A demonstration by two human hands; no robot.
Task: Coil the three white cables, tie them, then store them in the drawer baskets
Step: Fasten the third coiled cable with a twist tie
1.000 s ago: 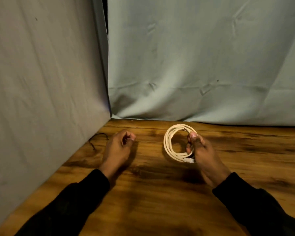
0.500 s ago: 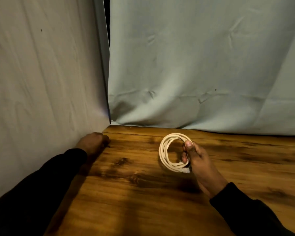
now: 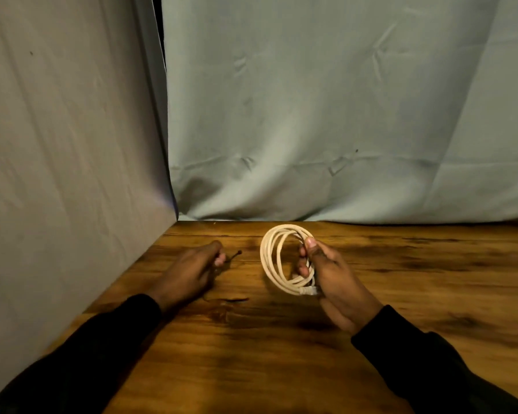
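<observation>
We see the right hand (image 3: 334, 279) clasping a coiled white round cable (image 3: 277, 258), thumb on top of the loops and fingers curled through them, holding the coil upright just above the dark-grained wooden bench (image 3: 281, 354). To its left, well apart, the left hand (image 3: 192, 270) pinches a thin dark tie (image 3: 234, 256) between its fingertips. Pale wrinkled cloth (image 3: 326, 115) hangs behind and along the left side.
</observation>
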